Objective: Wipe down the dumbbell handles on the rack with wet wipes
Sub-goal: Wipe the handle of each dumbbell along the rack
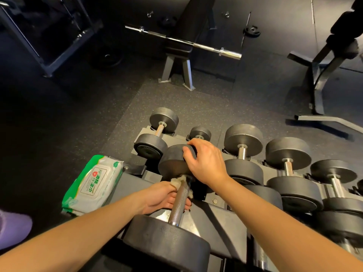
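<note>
wet wipes pack (92,185) | label: "75° 酒精湿巾" | red shield-cross logo

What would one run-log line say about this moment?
step: handle wipe | left hand: holds wet wipe round dumbbell handle | right hand: grips far dumbbell head | wipes pack: left of dumbbell

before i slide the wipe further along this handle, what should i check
1. Wipe wrapped on the handle: ok, the left hand grips it round the bar.
2. Dumbbell steadied: ok, the right hand grips its far head.
3. Wipe clean: not ok, it looks yellowed and frayed.
4. Fresh wipes close by: ok, the wet wipes pack lies just left of the dumbbell.
5. Handle's underside wiped: cannot tell, hidden.
</note>
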A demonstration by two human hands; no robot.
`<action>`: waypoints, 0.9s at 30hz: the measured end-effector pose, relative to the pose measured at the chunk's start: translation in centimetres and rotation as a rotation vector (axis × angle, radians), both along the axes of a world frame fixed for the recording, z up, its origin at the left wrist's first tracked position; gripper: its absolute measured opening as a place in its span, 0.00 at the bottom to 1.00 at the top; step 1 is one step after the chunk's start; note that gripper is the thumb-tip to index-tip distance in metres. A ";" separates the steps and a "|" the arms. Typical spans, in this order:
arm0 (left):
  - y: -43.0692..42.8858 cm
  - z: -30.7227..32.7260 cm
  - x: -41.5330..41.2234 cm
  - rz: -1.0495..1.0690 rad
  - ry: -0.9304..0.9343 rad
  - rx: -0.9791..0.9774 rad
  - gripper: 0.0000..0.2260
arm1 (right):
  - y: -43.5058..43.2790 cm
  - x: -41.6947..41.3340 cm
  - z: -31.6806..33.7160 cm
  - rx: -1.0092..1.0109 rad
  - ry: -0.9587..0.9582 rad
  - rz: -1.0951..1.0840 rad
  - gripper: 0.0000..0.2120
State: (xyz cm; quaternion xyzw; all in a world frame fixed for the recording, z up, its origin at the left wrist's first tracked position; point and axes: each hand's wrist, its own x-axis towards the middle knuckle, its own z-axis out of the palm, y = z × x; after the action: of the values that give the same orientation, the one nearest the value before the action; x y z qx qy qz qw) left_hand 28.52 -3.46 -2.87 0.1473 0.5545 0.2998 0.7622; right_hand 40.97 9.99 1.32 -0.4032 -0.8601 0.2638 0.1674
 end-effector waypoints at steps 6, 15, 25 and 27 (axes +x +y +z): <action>-1.1 1.6 -1.4 -0.479 0.504 0.098 0.17 | 0.1 0.1 0.0 -0.009 0.011 0.004 0.13; 1.0 3.6 0.7 -0.287 0.988 0.475 0.14 | 0.1 0.1 -0.2 0.006 0.030 0.000 0.13; 1.7 6.3 1.0 -0.716 1.069 0.486 0.12 | 0.5 0.1 -0.5 -0.044 0.059 0.003 0.12; 2.5 5.9 1.8 -0.664 1.204 0.618 0.08 | 0.6 0.1 -0.5 -0.083 0.092 -0.004 0.12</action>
State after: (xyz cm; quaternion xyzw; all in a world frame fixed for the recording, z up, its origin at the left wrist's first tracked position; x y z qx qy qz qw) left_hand 30.33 -0.93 3.00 0.6523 0.6923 0.0641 0.3018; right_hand 41.09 10.62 0.78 -0.3992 -0.8390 0.3169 0.1904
